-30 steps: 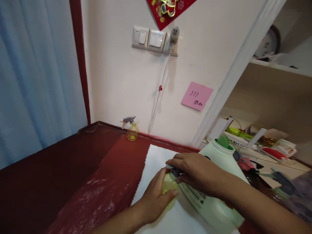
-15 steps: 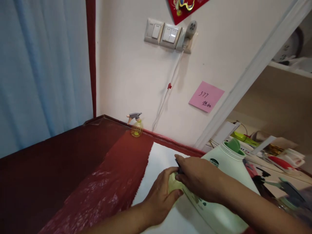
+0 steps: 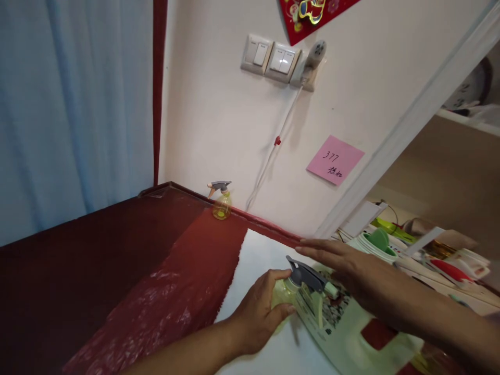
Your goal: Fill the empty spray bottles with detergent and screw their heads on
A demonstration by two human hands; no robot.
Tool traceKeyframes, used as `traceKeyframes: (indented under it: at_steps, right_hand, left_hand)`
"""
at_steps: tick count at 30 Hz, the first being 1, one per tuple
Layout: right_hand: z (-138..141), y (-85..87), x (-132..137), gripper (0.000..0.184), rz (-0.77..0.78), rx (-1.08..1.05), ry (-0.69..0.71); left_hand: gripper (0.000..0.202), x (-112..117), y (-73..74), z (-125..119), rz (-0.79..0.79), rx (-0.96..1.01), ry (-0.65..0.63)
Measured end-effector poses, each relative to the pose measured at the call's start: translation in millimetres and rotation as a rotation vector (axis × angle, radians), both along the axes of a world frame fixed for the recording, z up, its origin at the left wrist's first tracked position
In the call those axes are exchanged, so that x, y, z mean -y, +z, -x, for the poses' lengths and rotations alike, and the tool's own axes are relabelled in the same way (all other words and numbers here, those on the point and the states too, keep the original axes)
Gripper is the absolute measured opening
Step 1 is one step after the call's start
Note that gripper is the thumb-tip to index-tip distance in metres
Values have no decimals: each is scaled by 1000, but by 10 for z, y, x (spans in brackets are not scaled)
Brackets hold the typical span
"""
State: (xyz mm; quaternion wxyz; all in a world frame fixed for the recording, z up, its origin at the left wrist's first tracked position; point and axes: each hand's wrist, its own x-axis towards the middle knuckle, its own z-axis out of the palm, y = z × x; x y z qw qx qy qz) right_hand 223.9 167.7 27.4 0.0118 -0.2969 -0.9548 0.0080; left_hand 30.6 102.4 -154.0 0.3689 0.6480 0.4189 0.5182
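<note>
1. Left hand (image 3: 255, 312) closed firmly around a yellow-green spray bottle (image 3: 284, 298), grey trigger head (image 3: 307, 275) pointing right.
2. Right hand (image 3: 357, 268) open and empty, fingers stretched out just above the trigger head.
3. Spray bottle low over a white sheet (image 3: 258, 255), right against a white plastic jug (image 3: 344, 333) lying on its side, printed label up.
4. Red table cover (image 3: 156, 271) beneath the sheet; second small spray bottle (image 3: 222, 207) at the far edge, by the wall.
</note>
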Motion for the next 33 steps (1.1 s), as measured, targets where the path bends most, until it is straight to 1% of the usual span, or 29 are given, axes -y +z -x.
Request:
traceKeyframes:
  at_steps: [2, 3, 5, 7, 11, 13, 15, 18, 20, 22, 24, 25, 28, 29, 31, 33]
  right_hand:
    - [-31, -108, -19, 76, 35, -39, 76]
    - [-30, -149, -26, 72, 61, -59, 92]
    - [-4, -190, -36, 56, 108, -89, 99]
    - [40, -187, -41, 40, 131, -103, 89]
    - [121, -156, -28, 23, 152, -110, 74]
    - [150, -170, -11, 16, 165, -107, 33]
    - [173, -212, 7, 23, 149, -106, -17]
    - [200, -303, 36, 32, 103, -143, -91]
    - [207, -372, 66, 33, 88, -200, -151]
    - [193, -456, 106, 32, 112, -279, -199]
    - [146, -581, 150, 27, 151, -413, -233]
    - [110, -665, 168, 29, 169, -501, -254]
    - [-16, -998, 200, 62, 219, -760, -354]
    - [-47, -1122, 203, 66, 245, -815, -380]
    - [-65, -1356, 208, 68, 325, -858, -397]
    - [-17, -1535, 222, 60, 404, -898, -395]
  left_hand:
    - [51, 0, -4, 0, 6, 6, 5]
    - [52, 2, -4, 2, 13, 10, 8]
    - [53, 6, -3, 7, 19, 22, 2]
    - [54, 8, 0, 9, 11, 35, -12]
    - [53, 3, 17, -2, 0, 44, -15]
    - [51, 0, 29, -8, -25, 45, -32]
    - [49, -4, 37, -11, -49, 36, -47]
    - [53, -9, 44, -9, -15, 27, -31]
    - [55, -12, 48, -7, 11, 47, -28]
    - [54, -15, 51, -5, 12, 66, -41]
    - [53, -14, 48, -2, 10, 78, -41]
    - [53, -12, 43, -2, 13, 79, -41]
    - [54, -4, 27, -4, 39, 87, -37]
    - [54, -1, 23, -6, 49, 95, -34]
    - [53, 8, 19, -10, 64, 110, -24]
    - [52, 14, 15, -8, 68, 114, -17]
